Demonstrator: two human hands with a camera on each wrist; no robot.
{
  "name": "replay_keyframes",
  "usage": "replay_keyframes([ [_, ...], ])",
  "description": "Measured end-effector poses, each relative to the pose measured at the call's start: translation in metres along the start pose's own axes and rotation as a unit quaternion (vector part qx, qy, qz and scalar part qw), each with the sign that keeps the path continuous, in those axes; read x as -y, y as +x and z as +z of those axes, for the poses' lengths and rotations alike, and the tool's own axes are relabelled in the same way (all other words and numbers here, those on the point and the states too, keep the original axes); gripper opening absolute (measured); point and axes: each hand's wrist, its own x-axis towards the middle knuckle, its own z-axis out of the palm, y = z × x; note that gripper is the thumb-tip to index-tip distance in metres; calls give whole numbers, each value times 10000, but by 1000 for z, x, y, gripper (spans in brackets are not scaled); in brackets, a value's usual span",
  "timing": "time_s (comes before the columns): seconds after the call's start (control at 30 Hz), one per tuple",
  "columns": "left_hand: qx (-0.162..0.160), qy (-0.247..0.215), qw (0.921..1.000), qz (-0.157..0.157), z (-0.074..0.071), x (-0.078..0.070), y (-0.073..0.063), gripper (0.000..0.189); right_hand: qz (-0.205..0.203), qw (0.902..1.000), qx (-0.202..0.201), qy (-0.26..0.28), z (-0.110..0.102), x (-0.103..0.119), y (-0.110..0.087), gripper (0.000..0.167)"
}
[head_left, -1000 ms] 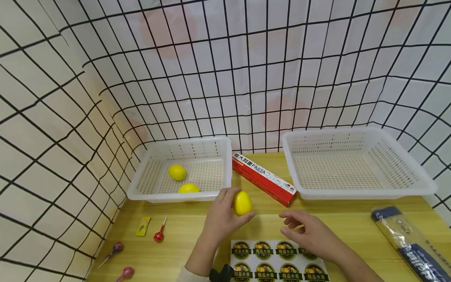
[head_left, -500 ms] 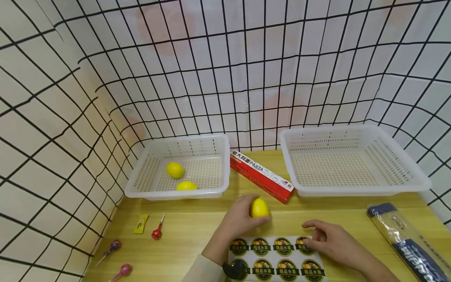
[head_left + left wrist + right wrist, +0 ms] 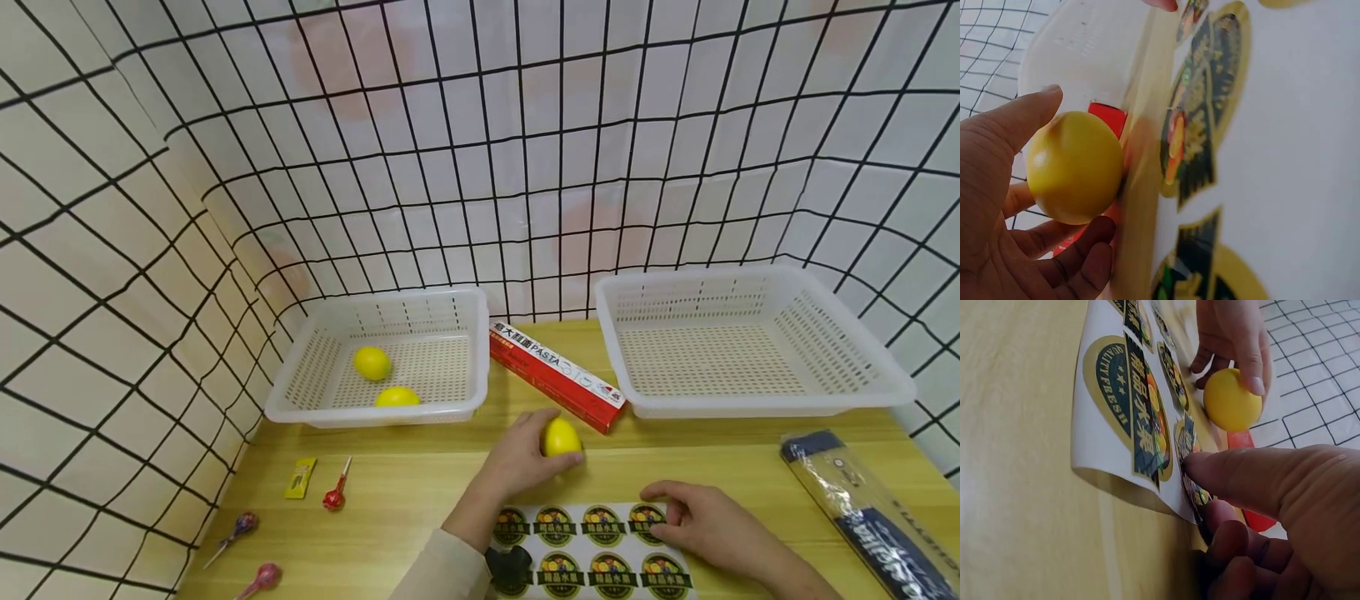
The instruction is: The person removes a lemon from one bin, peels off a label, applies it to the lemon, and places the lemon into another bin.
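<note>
In the head view my left hand point(image 3: 517, 460) grips a yellow lemon point(image 3: 562, 438) low over the middle of the table. The left wrist view shows the thumb on one side of this lemon point(image 3: 1075, 167) and curled fingers under it. My right hand point(image 3: 708, 523) is at the far right corner of a white sheet of round fruit stickers point(image 3: 583, 550). Seen from the right wrist, thumb and forefinger pinch the edge of the sticker sheet point(image 3: 1107, 434), which bows up off the table there. Two more lemons point(image 3: 372, 363) lie in the left white basket point(image 3: 300, 414).
A red pasta box point(image 3: 558, 379) lies between the left basket and a larger white basket point(image 3: 772, 407). Right of my hands is a spaghetti bag point(image 3: 862, 508). Several lollipops point(image 3: 334, 497) and a yellow wrapped candy point(image 3: 301, 478) lie at left. Grid-patterned cloth point(image 3: 525, 167) walls the table.
My left hand has carried the lemon rightward, away from the left basket. My right hand has moved right and down to the sheet's corner and taken hold of it.
</note>
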Motion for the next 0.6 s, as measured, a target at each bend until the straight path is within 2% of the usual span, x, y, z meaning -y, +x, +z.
replay_keyframes([
  [0.23,-5,-95,10000,20,-10,1,-9,84,-31,9999,30,-151,9,5,7,37],
  [0.4,-351,198,9991,107,-19,0,-23,89,-152,9991,-65,-394,16,13,12,35],
  [0.5,-451,247,9986,145,-25,-2,-34,78,-122,9985,-95,-525,19,19,17,32],
  [0.57,-271,189,9991,264,-29,-1,-41,63,-111,9980,-109,-608,21,23,21,32],
  [0.6,-78,84,9994,328,-30,-1,-44,56,-123,9980,-93,-611,22,26,23,31],
])
